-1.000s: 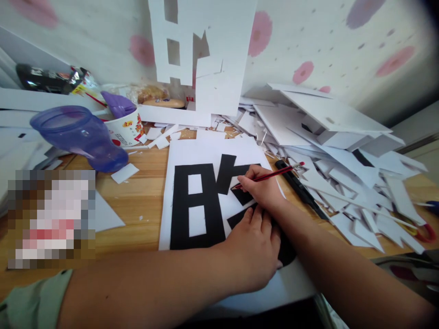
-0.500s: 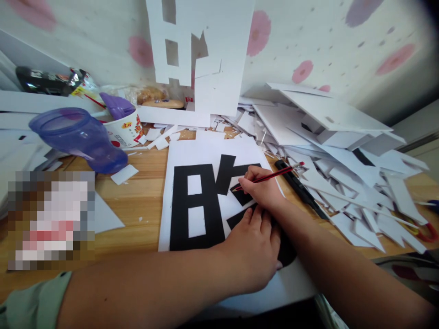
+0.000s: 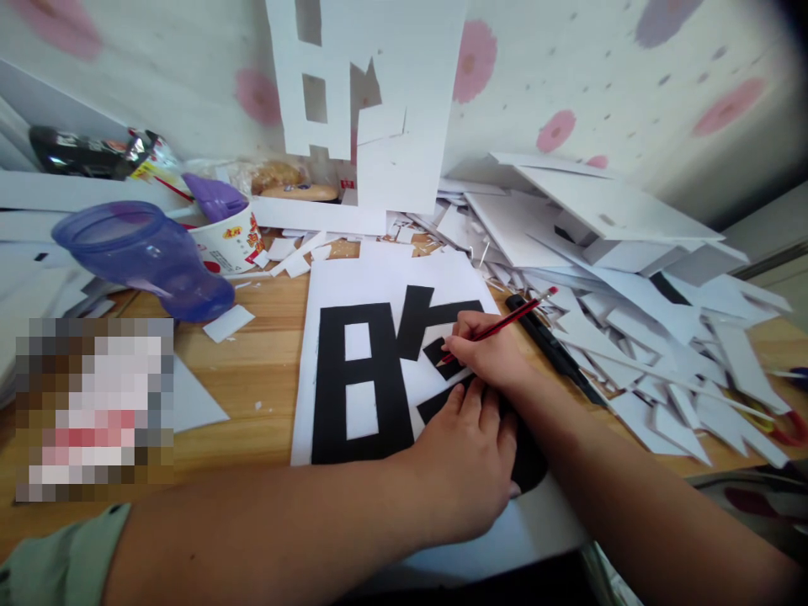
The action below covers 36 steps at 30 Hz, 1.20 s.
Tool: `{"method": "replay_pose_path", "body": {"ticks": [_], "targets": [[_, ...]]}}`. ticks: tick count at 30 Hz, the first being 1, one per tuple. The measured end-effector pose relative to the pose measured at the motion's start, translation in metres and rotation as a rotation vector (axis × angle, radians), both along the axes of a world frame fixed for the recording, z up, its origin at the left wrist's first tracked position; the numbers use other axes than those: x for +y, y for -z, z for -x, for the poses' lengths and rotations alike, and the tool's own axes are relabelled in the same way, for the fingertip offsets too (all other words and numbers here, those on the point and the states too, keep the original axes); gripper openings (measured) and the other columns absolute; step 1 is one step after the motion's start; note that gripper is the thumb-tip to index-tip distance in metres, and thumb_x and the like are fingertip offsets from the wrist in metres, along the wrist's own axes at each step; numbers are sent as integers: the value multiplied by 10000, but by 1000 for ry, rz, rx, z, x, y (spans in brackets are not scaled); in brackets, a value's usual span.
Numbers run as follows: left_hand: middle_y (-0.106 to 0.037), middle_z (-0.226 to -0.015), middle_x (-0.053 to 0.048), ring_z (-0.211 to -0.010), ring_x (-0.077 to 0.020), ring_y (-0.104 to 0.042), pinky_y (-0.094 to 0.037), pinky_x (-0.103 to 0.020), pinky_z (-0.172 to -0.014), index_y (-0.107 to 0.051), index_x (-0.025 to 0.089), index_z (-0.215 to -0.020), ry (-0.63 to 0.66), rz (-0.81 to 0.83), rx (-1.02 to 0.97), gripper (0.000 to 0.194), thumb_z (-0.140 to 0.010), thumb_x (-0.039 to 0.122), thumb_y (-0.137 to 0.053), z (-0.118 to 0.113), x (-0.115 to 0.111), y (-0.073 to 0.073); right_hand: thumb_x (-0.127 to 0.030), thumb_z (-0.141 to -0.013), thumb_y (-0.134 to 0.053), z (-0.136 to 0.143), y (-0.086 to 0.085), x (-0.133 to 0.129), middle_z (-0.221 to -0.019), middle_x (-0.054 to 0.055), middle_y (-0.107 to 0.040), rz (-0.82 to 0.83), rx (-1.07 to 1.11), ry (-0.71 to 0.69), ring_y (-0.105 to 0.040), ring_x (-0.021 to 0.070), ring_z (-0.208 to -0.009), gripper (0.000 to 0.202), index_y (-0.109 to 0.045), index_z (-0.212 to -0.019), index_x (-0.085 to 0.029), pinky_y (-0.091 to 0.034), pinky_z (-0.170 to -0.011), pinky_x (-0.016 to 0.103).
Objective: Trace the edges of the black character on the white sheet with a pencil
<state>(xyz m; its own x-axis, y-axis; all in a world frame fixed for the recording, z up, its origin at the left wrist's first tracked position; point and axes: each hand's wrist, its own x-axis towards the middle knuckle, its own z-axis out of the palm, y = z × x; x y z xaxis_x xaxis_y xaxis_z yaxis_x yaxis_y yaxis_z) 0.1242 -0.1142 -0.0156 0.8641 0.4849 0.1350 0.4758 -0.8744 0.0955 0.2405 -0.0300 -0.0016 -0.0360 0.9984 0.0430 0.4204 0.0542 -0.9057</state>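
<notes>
My right hand (image 3: 483, 345) grips a red-and-black pencil (image 3: 511, 318), its point down at a small black cut-out piece (image 3: 452, 364). Flat with fingers stretched out, my left hand (image 3: 470, 459) presses on the black paper shapes to the right of centre and hides part of them. These black cut-outs lie on a white board (image 3: 404, 268). One large black shape (image 3: 328, 396) with two rectangular openings is on the left, and a slanted black strip (image 3: 415, 320) sits beside it.
A black utility knife (image 3: 549, 341) lies right of the board, next to a heap of white scraps (image 3: 662, 370). On the left stand a purple translucent container (image 3: 139, 252) and a paper cup (image 3: 231, 240). A cut-out white sheet (image 3: 404, 160) leans at the back.
The pencil tip has shifted slightly right and down along the small black piece, with my right hand following a little. My left hand has stayed in place.
</notes>
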Motion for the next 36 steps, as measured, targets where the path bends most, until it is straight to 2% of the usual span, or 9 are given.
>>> {"method": "replay_pose_path", "body": {"ticks": [5, 10, 17, 20, 23, 26, 29, 31, 36], "targets": [[-442, -1389, -310, -1329, -446, -368, -309, -552, -1064, -484, 15, -1358, 2, 10, 9, 668, -919, 515, -430, 0, 0, -1, -229, -614, -626, -3, 1, 0, -453, -53, -409, 2, 31, -41, -344, 70, -443, 325, -341, -459, -212, -296, -401, 207], [-431, -1393, -319, -1335, -451, -355, -299, -550, -1069, -484, 7, -1353, 7, 2, 10, 660, -924, 505, -428, 1, 0, -3, -215, -636, -638, -7, 3, -3, -468, -59, -417, 43, 84, -92, -375, 71, -443, 336, -343, -474, -213, -377, -425, 214], [-444, -1381, -320, -1325, -447, -374, -305, -554, -1062, -505, 11, -1329, -1, -7, -28, 659, -910, 516, -446, 0, -1, 2, -210, -644, -606, -12, 4, -3, -479, -28, -447, 41, 64, -149, -573, 156, -601, 291, -370, -475, -219, -439, -488, 234], [-447, -1372, -329, -1313, -447, -390, -300, -553, -1065, -510, -1, -1320, 3, -24, -41, 657, -904, 506, -463, 0, -1, 3, -226, -649, -602, -13, 3, -4, -472, -26, -442, 36, 52, -159, -605, 179, -639, 297, -364, -472, -225, -451, -505, 243], [-456, -1366, -327, -1305, -439, -405, -295, -549, -1071, -514, -6, -1314, 10, -40, -51, 655, -904, 503, -461, 0, -1, 2, -219, -646, -611, -13, 2, -5, -480, -27, -464, 36, 73, -159, -590, 165, -606, 304, -361, -473, -224, -444, -497, 243], [-462, -1365, -320, -1309, -444, -398, -301, -555, -1063, -518, 6, -1318, 6, -36, -40, 650, -908, 507, -453, 0, -1, 3, -223, -656, -639, -12, 3, -6, -469, -38, -488, 36, 121, -119, -507, 117, -488, 301, -392, -484, -217, -402, -454, 233], [-443, -1384, -317, -1316, -448, -387, -314, -560, -1051, -508, 29, -1337, -7, -5, -20, 644, -919, 511, -430, 0, -1, 4, -254, -699, -650, -6, 3, -4, -441, -46, -508, 0, 142, 5, -436, 87, -417, 286, -434, -516, -212, -364, -428, 223], [-428, -1394, -321, -1323, -450, -376, -311, -560, -1053, -492, 24, -1351, -7, 4, -12, 660, -919, 519, -425, -1, -1, 3, -267, -718, -652, -1, 3, -2, -449, -39, -535, -39, 94, 68, -438, 85, -420, 281, -452, -530, -209, -350, -426, 217], [-432, -1397, -312, -1329, -443, -370, -298, -545, -1068, -469, 10, -1367, -5, 6, 14, 687, -914, 525, -435, -1, -1, -1, -283, -731, -663, 8, 2, 4, -468, -25, -562, -35, 12, 46, -477, 94, -431, 294, -452, -538, -212, -358, -431, 218]]}}
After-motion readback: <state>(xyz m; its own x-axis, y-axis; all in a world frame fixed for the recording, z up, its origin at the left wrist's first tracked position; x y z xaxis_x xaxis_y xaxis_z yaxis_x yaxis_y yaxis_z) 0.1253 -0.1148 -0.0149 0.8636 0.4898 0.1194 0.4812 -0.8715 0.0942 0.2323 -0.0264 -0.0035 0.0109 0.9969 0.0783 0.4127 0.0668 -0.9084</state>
